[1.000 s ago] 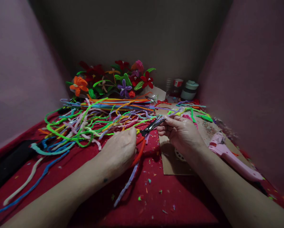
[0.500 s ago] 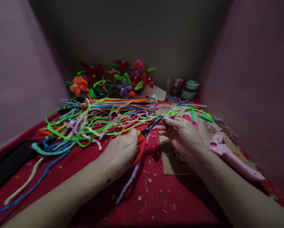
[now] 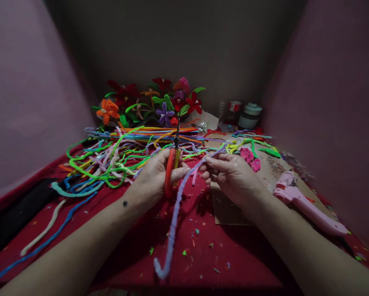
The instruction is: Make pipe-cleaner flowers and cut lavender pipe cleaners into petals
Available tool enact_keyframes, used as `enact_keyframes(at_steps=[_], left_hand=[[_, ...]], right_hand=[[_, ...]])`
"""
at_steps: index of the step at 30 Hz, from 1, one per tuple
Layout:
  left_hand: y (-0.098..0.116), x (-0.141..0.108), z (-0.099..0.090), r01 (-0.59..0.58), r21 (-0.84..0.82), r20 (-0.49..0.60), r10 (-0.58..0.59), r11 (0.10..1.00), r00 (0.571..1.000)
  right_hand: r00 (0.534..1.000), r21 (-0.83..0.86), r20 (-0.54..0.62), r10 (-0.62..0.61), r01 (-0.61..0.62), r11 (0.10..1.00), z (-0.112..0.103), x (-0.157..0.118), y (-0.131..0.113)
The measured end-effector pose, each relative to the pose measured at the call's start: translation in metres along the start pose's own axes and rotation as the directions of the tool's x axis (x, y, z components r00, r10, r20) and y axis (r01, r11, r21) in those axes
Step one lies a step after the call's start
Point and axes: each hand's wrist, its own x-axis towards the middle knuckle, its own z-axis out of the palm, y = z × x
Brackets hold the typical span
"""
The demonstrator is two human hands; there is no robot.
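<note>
My left hand (image 3: 159,176) is closed around the orange-and-yellow handles of a pair of scissors (image 3: 169,170), whose dark blades point up and away from me. Between thumb and fingers, my right hand (image 3: 230,174) pinches a lavender pipe cleaner (image 3: 173,222). One end of it hangs down toward the table's front edge and curls into a hook; the other part runs up past my right fingers. My left thumb lies close to the pipe cleaner; I cannot tell whether it touches. A short pink piece (image 3: 195,176) shows beneath the pipe cleaner.
Loose, many-coloured pipe cleaners (image 3: 110,164) spread over the red cloth (image 3: 135,255) on the left. Pipe-cleaner flowers (image 3: 164,113) stand behind. On the right, a pink glue gun (image 3: 307,207) rests on cardboard (image 3: 230,211), near pink flower pieces (image 3: 250,159). A lidded jar (image 3: 250,116) stands farther back.
The scissors have swung from pointing at my right hand to pointing upward, away from the pipe cleaner. The lavender pipe cleaner now hangs in front of my left thumb, with its hooked end lower.
</note>
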Motion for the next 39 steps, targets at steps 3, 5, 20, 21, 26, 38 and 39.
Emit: enact_keyframes(at_steps=[3,5,20,21,26,38,39], left_hand=[[0.002,-0.001,0.001,0.018,-0.154,0.032,-0.014,0.988,0.999],[0.0,-0.001,0.002,0.031,-0.224,0.068,-0.016,0.974,0.998],[-0.009,0.001,-0.005,-0.126,0.498,0.007,0.141,0.858,0.99],[-0.011,0.001,-0.006,-0.133,0.592,0.037,0.138,0.795,0.99],[-0.016,-0.003,-0.004,-0.225,0.784,0.197,0.113,0.578,0.974],[-0.014,-0.005,-0.003,-0.199,0.883,0.195,0.053,0.426,0.979],[-0.014,-0.005,-0.003,-0.2,0.88,0.196,0.054,0.432,0.979]], right_hand=[[0.997,-0.013,0.029,0.065,-0.065,0.998,0.002,-0.001,0.008],[0.998,-0.023,0.033,0.062,-0.061,0.998,0.004,-0.001,0.012],[0.99,0.017,-0.109,-0.091,0.093,0.995,0.005,0.001,0.006],[0.987,0.012,-0.121,-0.107,0.109,0.994,0.004,0.002,0.005],[0.976,0.003,-0.128,-0.174,0.176,0.984,-0.003,0.007,0.003],[0.963,0.036,-0.15,-0.223,0.231,0.972,-0.009,0.012,0.001],[0.962,0.039,-0.151,-0.227,0.235,0.971,-0.009,0.012,0.001]])
